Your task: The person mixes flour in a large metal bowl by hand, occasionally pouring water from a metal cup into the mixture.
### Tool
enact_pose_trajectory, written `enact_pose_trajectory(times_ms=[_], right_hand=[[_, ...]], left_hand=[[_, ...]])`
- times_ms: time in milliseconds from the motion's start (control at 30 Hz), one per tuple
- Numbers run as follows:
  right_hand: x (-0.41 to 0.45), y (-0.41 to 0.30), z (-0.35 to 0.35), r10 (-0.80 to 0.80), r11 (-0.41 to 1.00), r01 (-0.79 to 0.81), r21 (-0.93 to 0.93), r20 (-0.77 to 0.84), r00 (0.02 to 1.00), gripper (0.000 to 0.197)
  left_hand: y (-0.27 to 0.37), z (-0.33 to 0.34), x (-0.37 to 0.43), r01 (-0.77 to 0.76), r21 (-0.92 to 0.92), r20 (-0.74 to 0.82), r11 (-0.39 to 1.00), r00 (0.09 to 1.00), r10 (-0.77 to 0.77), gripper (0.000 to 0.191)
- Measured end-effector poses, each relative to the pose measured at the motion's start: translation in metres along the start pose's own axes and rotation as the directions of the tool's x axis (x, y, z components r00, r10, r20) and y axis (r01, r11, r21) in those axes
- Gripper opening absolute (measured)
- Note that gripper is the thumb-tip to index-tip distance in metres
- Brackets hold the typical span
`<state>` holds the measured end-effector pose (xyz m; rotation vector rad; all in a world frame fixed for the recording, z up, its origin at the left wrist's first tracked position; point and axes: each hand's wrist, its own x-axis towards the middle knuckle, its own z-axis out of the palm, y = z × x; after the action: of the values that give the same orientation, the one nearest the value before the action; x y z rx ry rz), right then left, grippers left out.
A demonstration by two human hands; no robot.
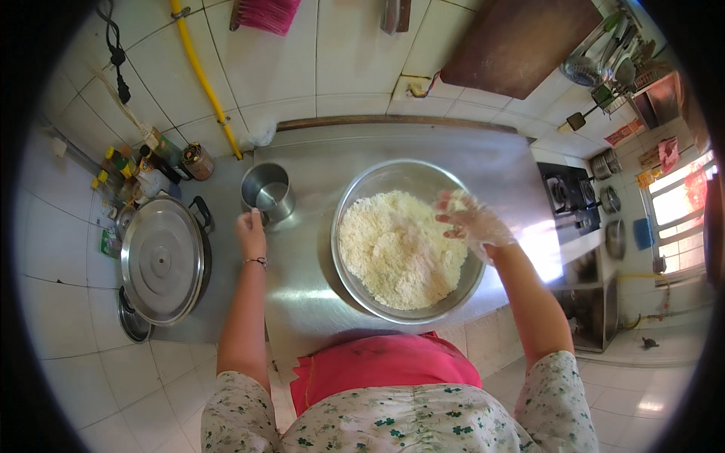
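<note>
A wide metal bowl [361, 304] stands on the steel worktop, holding a heap of pale, crumbly flour mixture [396, 249]. Over the bowl's right side is my right hand [473, 223], in a clear plastic glove, fingers spread, with bits of the mixture sticking to them. To the left of the bowl stands a metal mug [277, 195], upright; a little liquid seems to lie at its bottom. My left hand [251, 226], bare and with a bracelet at the wrist, is closed at the near side of the mug, where its handle appears to be; the handle itself is mostly hidden.
At the left are a large lidded pot [161, 260], a jar [198, 161] and several bottles [164, 153]. The steel worktop [306, 283] ends close before my body. A gas stove [572, 195] is at the far right; a wooden board [521, 45] hangs on the tiled wall.
</note>
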<state>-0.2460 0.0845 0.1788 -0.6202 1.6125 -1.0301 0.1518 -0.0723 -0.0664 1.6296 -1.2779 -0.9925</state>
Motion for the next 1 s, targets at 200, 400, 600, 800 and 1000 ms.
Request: enact_pose_trajectory(times_ms=[200,400,600,800,1000], right_hand=[[0.088,0.119,-0.057,-0.089,0.774,0.121,-0.622,0.083,0.993,0.036],[0.194,0.166,-0.026,-0.192,0.363,0.182,-0.914,0.118,0.974,0.059],[0.153,0.120,0.105,0.105,0.371,0.194,-0.908,0.249,0.963,0.070],[0.033,0.110,0.059,0.167,-0.325,0.544,-0.774,0.519,0.838,0.070],[0.105,0.123,0.016,0.097,0.094,0.011,-0.996,0.020,0.995,0.080]], left_hand=[[0.067,0.087,-0.077,-0.354,0.067,0.093,0.933,0.933,0.347,0.036],[0.098,0.124,-0.081,-0.355,0.302,0.394,0.885,0.892,0.224,0.038],[0.096,0.121,-0.079,-0.328,0.373,0.383,0.868,0.906,0.178,0.037],[0.089,0.121,-0.078,-0.355,0.329,0.333,0.875,0.911,0.244,0.033],[0.106,0.123,-0.081,-0.316,0.323,0.421,0.892,0.892,0.164,0.035]])
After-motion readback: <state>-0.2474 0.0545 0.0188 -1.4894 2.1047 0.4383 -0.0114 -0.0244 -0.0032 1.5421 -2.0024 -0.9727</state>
